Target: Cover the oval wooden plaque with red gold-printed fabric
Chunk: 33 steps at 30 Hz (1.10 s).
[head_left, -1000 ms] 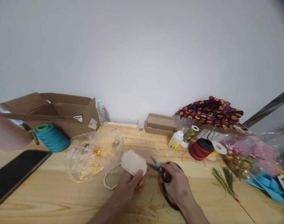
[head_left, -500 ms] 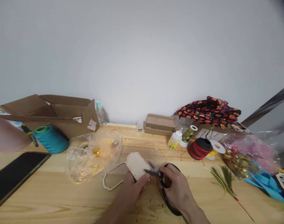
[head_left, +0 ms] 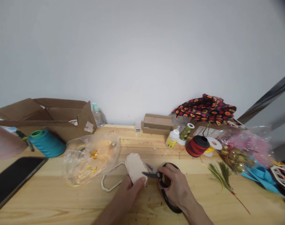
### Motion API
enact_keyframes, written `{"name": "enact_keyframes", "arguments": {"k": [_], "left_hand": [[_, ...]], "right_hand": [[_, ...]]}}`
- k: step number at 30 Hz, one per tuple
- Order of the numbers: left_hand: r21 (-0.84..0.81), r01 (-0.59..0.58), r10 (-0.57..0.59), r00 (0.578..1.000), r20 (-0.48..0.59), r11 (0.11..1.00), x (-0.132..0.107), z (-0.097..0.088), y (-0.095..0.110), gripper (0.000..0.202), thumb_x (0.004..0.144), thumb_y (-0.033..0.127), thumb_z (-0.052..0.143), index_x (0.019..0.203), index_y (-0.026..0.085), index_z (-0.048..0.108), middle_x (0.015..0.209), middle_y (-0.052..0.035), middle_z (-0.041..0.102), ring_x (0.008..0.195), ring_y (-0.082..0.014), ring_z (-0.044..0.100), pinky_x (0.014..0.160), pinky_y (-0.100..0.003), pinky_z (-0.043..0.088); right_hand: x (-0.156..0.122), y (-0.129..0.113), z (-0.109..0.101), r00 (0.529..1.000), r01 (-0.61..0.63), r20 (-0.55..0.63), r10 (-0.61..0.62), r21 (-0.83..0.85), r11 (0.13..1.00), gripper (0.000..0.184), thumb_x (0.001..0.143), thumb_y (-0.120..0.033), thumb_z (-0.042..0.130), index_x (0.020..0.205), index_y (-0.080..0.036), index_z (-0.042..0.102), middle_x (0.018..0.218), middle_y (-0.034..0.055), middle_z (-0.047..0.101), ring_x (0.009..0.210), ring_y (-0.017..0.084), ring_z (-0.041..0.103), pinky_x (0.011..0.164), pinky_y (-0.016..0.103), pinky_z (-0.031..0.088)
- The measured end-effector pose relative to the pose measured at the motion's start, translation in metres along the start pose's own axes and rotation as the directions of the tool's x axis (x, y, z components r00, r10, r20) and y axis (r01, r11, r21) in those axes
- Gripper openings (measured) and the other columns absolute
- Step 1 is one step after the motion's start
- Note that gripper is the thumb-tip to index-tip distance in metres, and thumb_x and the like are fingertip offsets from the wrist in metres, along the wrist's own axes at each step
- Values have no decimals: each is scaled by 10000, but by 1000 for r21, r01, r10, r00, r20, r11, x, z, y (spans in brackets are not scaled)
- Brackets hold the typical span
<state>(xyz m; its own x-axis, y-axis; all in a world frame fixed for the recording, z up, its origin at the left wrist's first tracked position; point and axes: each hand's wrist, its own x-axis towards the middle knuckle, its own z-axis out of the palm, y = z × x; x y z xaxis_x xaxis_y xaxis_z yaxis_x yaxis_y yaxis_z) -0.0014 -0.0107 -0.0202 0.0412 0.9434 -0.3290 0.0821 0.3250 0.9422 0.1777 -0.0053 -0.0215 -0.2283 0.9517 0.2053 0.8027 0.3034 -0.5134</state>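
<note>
A pale, flat plaque with a scalloped edge [head_left: 135, 165] is gripped at its lower end by my left hand [head_left: 130, 189], thumb on top. My right hand [head_left: 174, 187] is closed round the black handles of a pair of scissors [head_left: 152, 175]. Their blades stand apart, one over the plaque's right side and the other beyond its edge. Whether the blades touch the plaque, I cannot tell. A thin pale outline frame [head_left: 107, 188] lies on the table just left of the plaque. Small dark bits are scattered on the wood below the scissors.
Behind are a small cardboard box [head_left: 157, 123], glue bottle [head_left: 172, 139] and red cord spool [head_left: 197, 147]. On the right lie green tassels [head_left: 223, 175] and a plastic bag of bells [head_left: 238, 159]. Leftward are a clear bag [head_left: 93, 156], teal thread cone [head_left: 47, 143] and phone [head_left: 14, 179].
The view has shifted slightly, so most things appear a little further left. Both hands keep their holds on the plaque and scissors. The scissor blades remain apart.
</note>
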Motion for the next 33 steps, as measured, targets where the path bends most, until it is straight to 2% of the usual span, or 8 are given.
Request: {"name": "enact_keyframes", "arguments": {"k": [3,6,9,12,17,22,30,33], "left_hand": [[-16,39,-38,999,20,999,-6,-3,-5,173,635,327,590,635,162,541,494,56,453,477,-111,378,461,-225,295],[-160,106,-98,993,60,981,-10,-4,-9,172,598,301,612,664,166,528,484,73,431,423,-82,338,413,-205,267],[-257,133,-123,991,54,957,-6,-1,-10,208,607,352,584,590,173,479,418,98,343,358,-56,251,368,-194,224],[-172,34,-29,999,34,985,1,2,-10,221,628,349,562,540,162,484,400,86,331,369,-64,264,370,-199,224],[-33,-73,72,997,-13,997,2,3,-6,182,650,312,545,552,160,529,476,43,437,454,-106,366,427,-220,282],[-27,-67,66,997,-36,997,-2,4,2,146,609,301,565,554,177,511,493,44,456,496,-131,402,489,-242,328],[19,-27,28,999,-34,999,-4,-1,0,148,641,303,547,702,171,568,679,-10,594,687,-203,503,634,-290,382],[68,-5,8,999,-43,998,-4,-3,1,172,640,310,546,722,161,576,689,-25,612,712,-222,517,657,-303,387]], "right_hand": [[6,5,-2,997,-73,-38,72,-21,997,349,565,-85,523,867,-233,616,720,3,558,654,153,519,561,223,381],[10,10,-3,985,-149,-91,145,-40,988,307,602,-119,522,867,-234,624,739,10,587,668,162,541,570,230,389],[7,8,-4,990,-101,-98,100,-10,995,306,600,-110,507,854,-236,623,722,-1,574,626,145,528,528,214,376],[-1,0,-5,997,-43,-69,46,40,998,316,595,-95,496,852,-233,616,684,-16,535,566,124,493,498,203,358],[-7,-8,-8,1000,-14,19,13,55,998,313,605,-89,489,849,-251,599,649,-30,483,573,125,469,497,206,330],[-4,-11,-12,997,-5,74,0,67,998,275,580,-131,558,834,-235,577,711,-20,486,648,144,468,547,224,340],[-1,-12,-7,998,-8,63,3,83,996,247,589,-151,617,822,-219,573,751,-8,485,705,156,468,586,235,344],[-1,-10,-6,999,-2,45,-2,78,997,225,613,-170,610,833,-213,586,739,-3,488,691,154,472,578,236,346]]}}
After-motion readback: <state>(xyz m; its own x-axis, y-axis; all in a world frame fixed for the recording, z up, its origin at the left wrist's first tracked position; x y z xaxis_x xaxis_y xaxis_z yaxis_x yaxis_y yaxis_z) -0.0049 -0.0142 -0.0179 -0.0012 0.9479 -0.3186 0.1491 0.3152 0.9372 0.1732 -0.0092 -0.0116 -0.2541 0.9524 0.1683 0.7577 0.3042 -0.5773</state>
